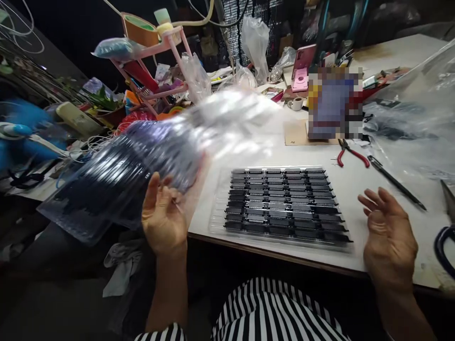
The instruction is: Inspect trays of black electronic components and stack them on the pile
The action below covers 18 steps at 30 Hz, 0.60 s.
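Hovering left of center, left hand (165, 220), fingers loosely curled near blurred clear plastic (183, 163); can't tell if gripping it. Clear tray (217, 220) of black pin-row parts (277, 230), lower center: probably light, flexy, slick, pins bendable; grab side rims. Right hand (389, 237), lower right: half-spread, empty.

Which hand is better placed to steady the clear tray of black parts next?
Probably the right hand: it's open, just off the right end of the clear tray. The left hand is by the plastic-covered pile, and whether it holds anything is unclear.
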{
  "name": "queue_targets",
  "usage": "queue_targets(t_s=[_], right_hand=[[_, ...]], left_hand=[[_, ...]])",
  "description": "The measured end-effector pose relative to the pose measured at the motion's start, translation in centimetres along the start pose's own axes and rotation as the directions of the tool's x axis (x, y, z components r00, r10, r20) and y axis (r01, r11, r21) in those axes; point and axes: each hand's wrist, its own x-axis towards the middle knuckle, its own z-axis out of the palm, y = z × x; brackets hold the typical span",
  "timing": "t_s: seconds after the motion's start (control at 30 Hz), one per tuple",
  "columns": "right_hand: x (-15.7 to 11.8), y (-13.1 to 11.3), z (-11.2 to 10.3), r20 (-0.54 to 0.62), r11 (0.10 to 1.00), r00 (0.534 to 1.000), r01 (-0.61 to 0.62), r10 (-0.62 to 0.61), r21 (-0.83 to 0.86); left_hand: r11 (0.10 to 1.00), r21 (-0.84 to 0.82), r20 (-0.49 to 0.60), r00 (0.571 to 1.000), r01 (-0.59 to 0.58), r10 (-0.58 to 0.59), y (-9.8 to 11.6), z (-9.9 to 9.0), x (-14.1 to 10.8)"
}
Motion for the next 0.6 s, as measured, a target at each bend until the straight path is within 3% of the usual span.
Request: queue_targets(t_s=[0.07,0.13,0.23,0.4,0.5,0.53,0.6], right_hand=[[-0.1,0.5,-0.1,0.047,0.997,0.997,-0.065,0.067,-0.047],[-0.2,1.1,-0.3,0.119,0.990,0.989,-0.077,0.091,-0.119],[-0.2,1.7,-0.5,0.198,0.979,0.980,0.015,0.026,-0.203],[0.0,1.8,-0.7,0.239,0.938,0.969,0.134,-0.057,-0.319],[0.1,2.0,-0.8,0.232,0.939,0.970,0.147,-0.074,-0.312],[0.1,2.0,-0.8,0.228,0.941,0.970,0.152,-0.084,-0.302],[0.2,2.1,-0.7,0.227,0.942,0.968,0.172,-0.107,-0.288]], left_hand=[[0.999,-0.043,0.033,0.999,0.027,-0.026,0.6,0.2,0.9],[0.999,-0.051,0.052,0.998,-0.018,0.020,1.1,0.5,1.7],[0.995,-0.063,0.044,0.996,-0.079,0.082,1.4,0.7,2.9],[0.999,-0.006,0.172,0.984,0.048,-0.046,0.9,0.2,3.7],[0.965,0.262,0.332,0.941,-0.022,-0.069,-0.7,-0.6,1.6],[0.911,0.407,0.396,0.913,-0.074,-0.102,-1.5,-0.9,0.5],[0.715,0.668,0.502,0.834,-0.206,-0.229,-3.1,-1.5,-1.7]])
